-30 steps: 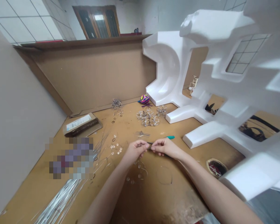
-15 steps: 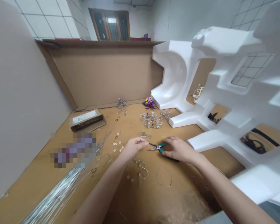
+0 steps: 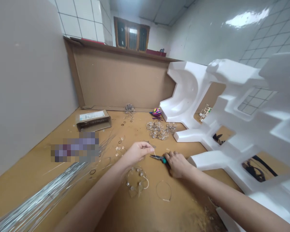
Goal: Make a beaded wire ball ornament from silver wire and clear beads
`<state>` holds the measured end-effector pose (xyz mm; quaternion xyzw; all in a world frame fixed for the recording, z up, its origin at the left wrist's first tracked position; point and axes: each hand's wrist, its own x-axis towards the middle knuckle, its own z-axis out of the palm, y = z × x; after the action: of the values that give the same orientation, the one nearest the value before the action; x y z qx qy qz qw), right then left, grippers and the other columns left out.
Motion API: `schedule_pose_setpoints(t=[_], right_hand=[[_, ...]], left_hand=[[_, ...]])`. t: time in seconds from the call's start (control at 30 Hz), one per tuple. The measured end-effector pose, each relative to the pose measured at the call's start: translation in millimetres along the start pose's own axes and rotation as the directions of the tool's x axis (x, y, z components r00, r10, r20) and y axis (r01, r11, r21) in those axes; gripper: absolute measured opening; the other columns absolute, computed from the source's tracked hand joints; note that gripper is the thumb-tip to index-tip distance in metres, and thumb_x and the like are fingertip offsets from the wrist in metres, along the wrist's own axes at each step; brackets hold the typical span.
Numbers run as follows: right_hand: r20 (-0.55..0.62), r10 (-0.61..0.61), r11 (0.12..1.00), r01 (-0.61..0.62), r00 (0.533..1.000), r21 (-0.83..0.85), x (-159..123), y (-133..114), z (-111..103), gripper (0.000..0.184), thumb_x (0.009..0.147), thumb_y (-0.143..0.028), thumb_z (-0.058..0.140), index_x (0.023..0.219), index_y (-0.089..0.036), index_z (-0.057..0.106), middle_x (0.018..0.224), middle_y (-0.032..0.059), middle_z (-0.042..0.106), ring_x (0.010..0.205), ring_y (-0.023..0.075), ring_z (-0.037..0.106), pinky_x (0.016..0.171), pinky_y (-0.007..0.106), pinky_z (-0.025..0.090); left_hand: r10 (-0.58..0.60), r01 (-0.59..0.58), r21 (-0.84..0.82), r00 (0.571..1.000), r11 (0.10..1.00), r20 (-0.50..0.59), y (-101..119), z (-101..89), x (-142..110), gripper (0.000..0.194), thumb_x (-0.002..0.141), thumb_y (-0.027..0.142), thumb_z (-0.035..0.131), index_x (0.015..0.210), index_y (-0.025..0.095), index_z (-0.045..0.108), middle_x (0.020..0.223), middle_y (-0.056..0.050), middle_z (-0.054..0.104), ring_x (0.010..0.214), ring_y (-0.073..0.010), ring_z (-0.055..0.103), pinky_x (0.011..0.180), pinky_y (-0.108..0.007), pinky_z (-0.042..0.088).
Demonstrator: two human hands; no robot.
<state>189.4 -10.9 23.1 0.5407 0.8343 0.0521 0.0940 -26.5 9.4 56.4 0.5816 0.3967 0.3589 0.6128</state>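
Note:
My left hand (image 3: 140,150) pinches a short, thin piece of wire (image 3: 155,154) between thumb and fingertips, its free end pointing down. My right hand (image 3: 177,163) wraps the handles of teal-handled pliers (image 3: 163,159); most of the handles are hidden under the palm. The plier jaws point left and lie close to the wire's lower end; whether they touch it I cannot tell. Nearer to me lie a wire ring with clear beads (image 3: 141,174) and a plain thin wire loop (image 3: 170,190). Several loose clear beads (image 3: 117,154) are scattered left of my left hand.
A bundle of straight wires (image 3: 45,190) lies at left, beside a blurred purple item (image 3: 79,145) and a small cardboard box (image 3: 94,120). Finished-looking beaded wire pieces (image 3: 159,130) are heaped beyond my hands. White foam packing (image 3: 205,159) stands along the right.
My right hand has closed further round the pliers, and their wide-open jaws have drawn nearer together by the wire. My left hand keeps its pinch. The camera view has tilted.

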Motion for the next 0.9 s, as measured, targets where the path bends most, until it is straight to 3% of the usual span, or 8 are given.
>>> schedule_pose_setpoints(t=[0.1,0.23,0.3,0.43,0.63,0.9], right_hand=[[-0.041,0.022,1.000,-0.022,0.999,-0.001,-0.6,4.6,-2.3,0.031,0.071,-0.022,0.049,0.100,-0.013,0.053,0.092,0.0145,0.058,0.079,0.0245,0.057,0.066,0.031,0.039],[-0.168,-0.016,0.999,0.023,0.986,0.046,-16.9,24.5,-14.6,0.034,0.071,-0.025,0.050,0.104,-0.015,0.049,0.095,0.0110,0.055,0.081,0.0218,0.054,0.070,0.030,0.039],[-0.294,-0.118,0.991,0.132,0.949,0.030,-28.7,34.7,-24.3,0.031,0.072,-0.025,0.051,0.102,-0.015,0.050,0.093,0.0102,0.054,0.086,0.0223,0.051,0.075,0.032,0.037],[-0.457,-0.234,0.972,0.205,0.858,-0.113,-46.5,43.8,-40.1,0.025,0.080,-0.028,0.047,0.101,-0.015,0.053,0.090,0.0106,0.055,0.081,0.0219,0.047,0.074,0.034,0.034],[-0.517,-0.378,0.918,0.238,0.768,-0.317,-52.9,46.0,-49.4,0.024,0.083,-0.020,0.046,0.105,-0.017,0.056,0.088,0.0098,0.057,0.078,0.0205,0.045,0.068,0.033,0.030],[-0.538,-0.406,0.904,0.239,0.739,-0.353,-50.9,48.7,-58.7,0.028,0.081,-0.012,0.042,0.104,-0.019,0.057,0.086,0.0095,0.058,0.078,0.0209,0.045,0.066,0.034,0.029]], left_hand=[[0.021,-0.021,-0.030,1.000,0.999,-0.012,3.5,0.6,-2.6,0.036,0.061,0.047,0.069,0.072,0.014,0.059,0.041,0.011,0.031,0.036,-0.0034,0.021,0.039,-0.020,0.013],[-0.006,0.004,-0.036,0.999,0.999,-0.041,5.5,-1.2,-9.7,0.035,0.059,0.046,0.069,0.070,0.014,0.058,0.040,0.010,0.033,0.035,-0.0030,0.021,0.039,-0.020,0.011],[-0.043,0.042,-0.047,0.999,0.998,-0.023,3.4,-2.2,-14.5,0.034,0.059,0.044,0.070,0.069,0.014,0.058,0.040,0.011,0.032,0.035,-0.0028,0.020,0.039,-0.021,0.010],[-0.111,0.111,-0.100,0.994,0.989,0.008,-4.1,1.0,-21.5,0.033,0.059,0.042,0.071,0.068,0.014,0.057,0.041,0.011,0.030,0.036,-0.0024,0.017,0.039,-0.020,0.009],[-0.181,0.189,-0.151,0.981,0.970,0.069,-8.8,7.6,-19.7,0.033,0.059,0.039,0.072,0.068,0.013,0.055,0.045,0.011,0.028,0.038,-0.0012,0.014,0.040,-0.021,0.006],[-0.203,0.232,-0.197,0.967,0.953,0.154,-9.6,4.8,-18.4,0.030,0.060,0.035,0.073,0.067,0.013,0.053,0.046,0.010,0.028,0.039,-0.0011,0.015,0.040,-0.020,0.006]])
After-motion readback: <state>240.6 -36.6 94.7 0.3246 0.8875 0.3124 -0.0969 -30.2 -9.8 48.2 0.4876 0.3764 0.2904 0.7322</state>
